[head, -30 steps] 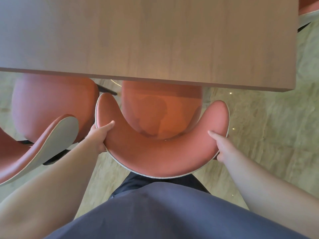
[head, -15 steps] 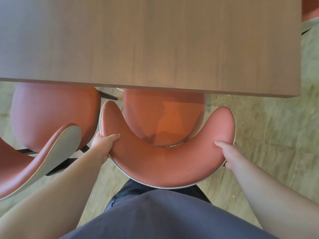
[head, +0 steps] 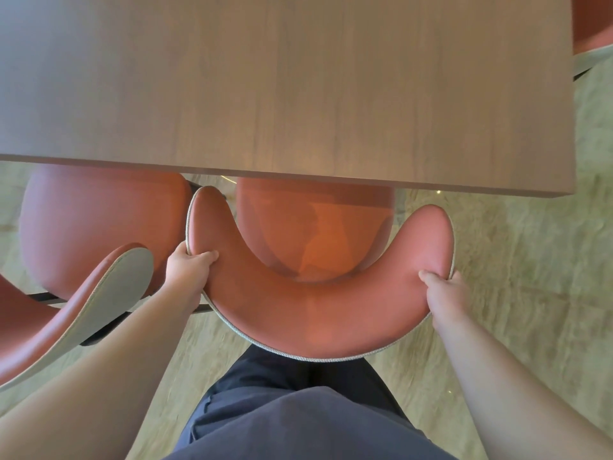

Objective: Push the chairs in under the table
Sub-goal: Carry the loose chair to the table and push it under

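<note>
Both hands, left hand (head: 187,268) and right hand (head: 442,288), grip the curved chair back (head: 318,313) mid-frame; its seat (head: 315,227) sits seemingly partway under the table (head: 298,88).

left hand (head: 187,268): fingers curled, gripping | right hand (head: 442,287): gripping | both arms extended forward

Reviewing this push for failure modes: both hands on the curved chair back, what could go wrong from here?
1. The left hand sits in the narrow gap between the gripped curved terracotta backrest and the neighbouring terracotta chair's seat; fingers could get pinched.
2. The backrest's tips lie close to the brown wooden table's edge; pushing further might bump it.
3. The right hand grips only the outer rim, so the chair may twist.
</note>
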`<move>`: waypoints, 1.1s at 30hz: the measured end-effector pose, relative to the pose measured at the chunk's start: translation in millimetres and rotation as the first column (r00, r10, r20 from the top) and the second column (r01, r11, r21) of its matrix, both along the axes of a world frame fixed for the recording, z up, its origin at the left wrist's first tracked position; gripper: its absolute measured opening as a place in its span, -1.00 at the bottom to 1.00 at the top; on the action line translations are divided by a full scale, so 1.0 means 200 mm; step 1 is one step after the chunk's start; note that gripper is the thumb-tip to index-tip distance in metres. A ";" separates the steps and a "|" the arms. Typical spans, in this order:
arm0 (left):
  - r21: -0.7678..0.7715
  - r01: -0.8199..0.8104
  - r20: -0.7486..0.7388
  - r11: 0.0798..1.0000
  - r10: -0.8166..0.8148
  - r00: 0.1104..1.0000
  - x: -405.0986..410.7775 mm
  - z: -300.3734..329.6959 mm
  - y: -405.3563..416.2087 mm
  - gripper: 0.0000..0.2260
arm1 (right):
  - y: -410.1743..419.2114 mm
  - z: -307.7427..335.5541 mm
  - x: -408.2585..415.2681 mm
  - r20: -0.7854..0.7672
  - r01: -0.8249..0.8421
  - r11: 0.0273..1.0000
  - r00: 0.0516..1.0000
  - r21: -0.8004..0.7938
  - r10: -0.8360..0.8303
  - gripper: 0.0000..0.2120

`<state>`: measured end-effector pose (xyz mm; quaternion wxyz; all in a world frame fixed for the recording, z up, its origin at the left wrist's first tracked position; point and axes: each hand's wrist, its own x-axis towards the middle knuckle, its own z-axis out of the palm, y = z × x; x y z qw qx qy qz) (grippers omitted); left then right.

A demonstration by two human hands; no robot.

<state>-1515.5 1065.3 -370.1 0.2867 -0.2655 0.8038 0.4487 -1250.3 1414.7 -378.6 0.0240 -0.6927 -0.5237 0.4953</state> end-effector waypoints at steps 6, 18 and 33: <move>0.023 0.035 -0.032 0.999 -0.035 0.999 -0.09 0.01 0.08 -0.82 | 0.03 0.00 -0.05 -0.027 0.008 0.999 1.000 0.042 -0.007 -0.84; 0.075 0.001 -0.049 0.997 0.003 0.999 -0.12 -0.05 0.18 -0.84 | 0.19 -0.02 -0.14 -0.038 -0.047 0.995 0.998 0.083 0.051 -0.85; 0.051 -0.009 -0.037 0.999 0.011 0.999 -0.14 -0.05 0.22 -0.83 | 0.22 -0.05 -0.17 0.033 -0.080 0.995 0.996 0.057 0.078 -0.75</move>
